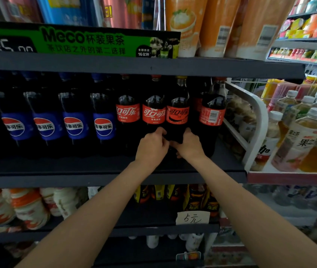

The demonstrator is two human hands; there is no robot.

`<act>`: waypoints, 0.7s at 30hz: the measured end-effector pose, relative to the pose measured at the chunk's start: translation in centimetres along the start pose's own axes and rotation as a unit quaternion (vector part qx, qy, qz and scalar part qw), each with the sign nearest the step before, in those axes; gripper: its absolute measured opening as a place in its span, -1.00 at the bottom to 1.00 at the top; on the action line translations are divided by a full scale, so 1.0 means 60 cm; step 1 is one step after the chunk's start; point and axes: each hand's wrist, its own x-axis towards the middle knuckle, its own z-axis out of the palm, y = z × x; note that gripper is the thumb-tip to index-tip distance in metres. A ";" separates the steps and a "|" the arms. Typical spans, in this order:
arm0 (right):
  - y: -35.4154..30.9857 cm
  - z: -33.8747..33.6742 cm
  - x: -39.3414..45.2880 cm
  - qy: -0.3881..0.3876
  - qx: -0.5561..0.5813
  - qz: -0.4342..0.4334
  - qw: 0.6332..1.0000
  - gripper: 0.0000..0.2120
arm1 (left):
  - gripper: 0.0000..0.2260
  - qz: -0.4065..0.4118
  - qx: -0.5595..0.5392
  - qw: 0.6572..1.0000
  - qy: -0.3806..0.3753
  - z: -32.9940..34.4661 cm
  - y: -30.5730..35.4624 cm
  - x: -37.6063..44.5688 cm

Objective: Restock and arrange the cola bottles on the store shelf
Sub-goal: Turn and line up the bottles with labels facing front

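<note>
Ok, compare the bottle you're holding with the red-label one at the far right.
The held bottle has a yellow cap and shows its logo; the far-right bottle has a red cap and shows its barcode. Both hands, left and right, grip the first; the second stands untouched. Both hold dark cola.

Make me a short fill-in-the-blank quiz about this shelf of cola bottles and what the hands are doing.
1. Both hands, left hand and right hand, grip the cola bottle with the ____ cap.
2. The blue-labelled bottles stand to the ____ of the red-labelled ones.
3. The rightmost cola bottle shows its ____ to the camera.

Missing words: yellow; left; barcode
</note>
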 end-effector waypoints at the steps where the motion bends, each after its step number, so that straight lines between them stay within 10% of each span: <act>1: -0.002 -0.002 0.001 -0.006 -0.002 0.007 1.000 -0.50 | -0.74 -0.001 0.002 1.000 -0.006 -0.001 0.000 0.001; 7: -0.009 -0.001 -0.018 -0.002 -0.042 0.015 0.999 -0.54 | -0.70 0.000 0.009 0.999 -0.037 -0.008 0.003 -0.007; 15: 0.008 -0.089 -0.045 0.369 0.038 -0.139 0.918 -0.72 | -0.62 0.145 -0.029 0.989 0.016 0.006 0.065 -0.010; 21: 0.060 -0.099 -0.014 0.128 0.111 0.028 0.985 -0.34 | -0.52 0.069 -0.083 0.991 -0.079 0.028 0.093 0.001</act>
